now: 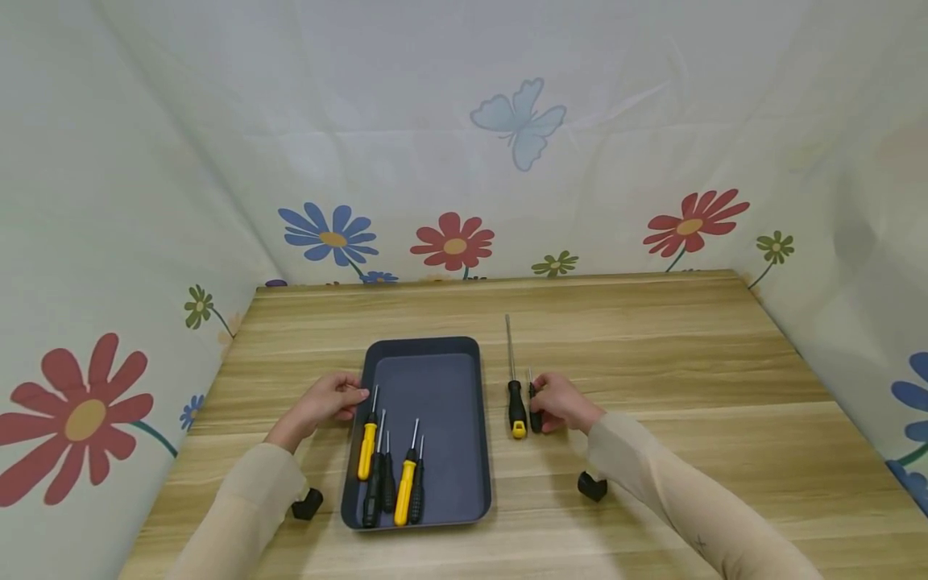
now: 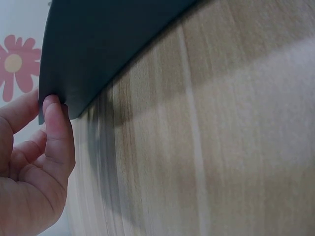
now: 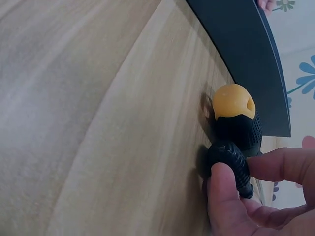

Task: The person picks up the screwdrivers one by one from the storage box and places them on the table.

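Note:
A dark grey tray (image 1: 449, 435) lies on the table with several screwdrivers in its left half, among them a yellow-handled screwdriver (image 1: 368, 451) and a black-handled one (image 1: 373, 495). My left hand (image 1: 329, 403) pinches the tray's left rim between thumb and fingers; the left wrist view shows the tray wall (image 2: 98, 49) in that grip. To the right of the tray, my right hand (image 1: 561, 403) pinches the handle of a small black screwdriver (image 3: 229, 160). Right beside it lies a longer screwdriver (image 1: 516, 407) with a black handle and yellow end, its shaft pointing away from me.
The wooden table (image 1: 689, 362) extends on both sides of the tray. A white curtain (image 1: 406, 145) with printed flowers and a butterfly stands behind and at the sides. Black wrist devices, such as the one by the right sleeve (image 1: 593, 486), hang below the forearms.

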Demonstrator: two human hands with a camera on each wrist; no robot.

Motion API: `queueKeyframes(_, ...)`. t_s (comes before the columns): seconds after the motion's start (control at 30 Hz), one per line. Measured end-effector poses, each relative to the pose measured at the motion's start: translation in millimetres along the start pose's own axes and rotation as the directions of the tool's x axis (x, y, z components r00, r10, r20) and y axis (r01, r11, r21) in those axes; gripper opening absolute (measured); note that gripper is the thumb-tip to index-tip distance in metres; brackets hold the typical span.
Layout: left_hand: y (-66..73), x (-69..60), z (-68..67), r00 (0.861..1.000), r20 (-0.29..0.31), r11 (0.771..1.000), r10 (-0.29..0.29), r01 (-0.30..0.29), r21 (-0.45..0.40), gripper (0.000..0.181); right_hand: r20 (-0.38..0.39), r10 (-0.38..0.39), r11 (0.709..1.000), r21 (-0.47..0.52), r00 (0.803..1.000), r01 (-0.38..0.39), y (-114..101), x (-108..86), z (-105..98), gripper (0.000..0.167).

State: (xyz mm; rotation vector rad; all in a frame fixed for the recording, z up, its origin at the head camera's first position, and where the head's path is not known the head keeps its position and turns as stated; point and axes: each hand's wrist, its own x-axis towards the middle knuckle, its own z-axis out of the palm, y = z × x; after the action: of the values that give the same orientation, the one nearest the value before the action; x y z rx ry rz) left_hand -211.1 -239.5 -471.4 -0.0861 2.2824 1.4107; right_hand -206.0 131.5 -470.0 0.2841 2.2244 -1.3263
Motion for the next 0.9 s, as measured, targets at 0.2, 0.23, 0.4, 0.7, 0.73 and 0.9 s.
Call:
queueKeyframes(0.2,-3.7,3.9,0.0,1.000,-0.008,1.000,0.001,-0.001,-0.001,0.042,-0.017,-0.009,0.998,-0.065,1.000,0.008,-4.8,-0.6,2.5,0.034)
queueKeyframes(0.23,-4.2,4.3,-0.1,1.000,-0.006,1.000,0.003,-0.003,-0.001,0.042,-0.018,-0.009,0.998,-0.068,1.000,0.007,-5.4,-0.9,2.7,0.034)
queueKeyframes(0.4,-3.9,4.1,-0.1,1.000,-0.006,1.000,-0.006,0.006,-0.011,0.041,-0.017,0.000,0.997,-0.082,1.000,-0.001,-6.8,-1.4,3.3,0.035)
queueKeyframes(0.7,-4.3,4.7,-0.7,1.000,0.002,1.000,-0.004,0.004,-0.002,0.042,-0.016,0.020,0.994,-0.105,1.000,-0.021,-7.2,0.3,3.4,0.035)
queueKeyframes(0.73,-3.8,4.3,-0.9,1.000,-0.003,1.000,-0.009,0.009,-0.006,0.041,-0.014,0.018,0.994,-0.106,1.000,-0.020,-7.0,0.3,3.3,0.035)
queueKeyframes(0.9,-2.1,2.0,-0.3,1.000,0.006,1.000,0.001,-0.001,0.002,0.043,-0.002,0.013,0.995,-0.095,1.000,-0.013,-6.0,-0.1,2.0,0.036)
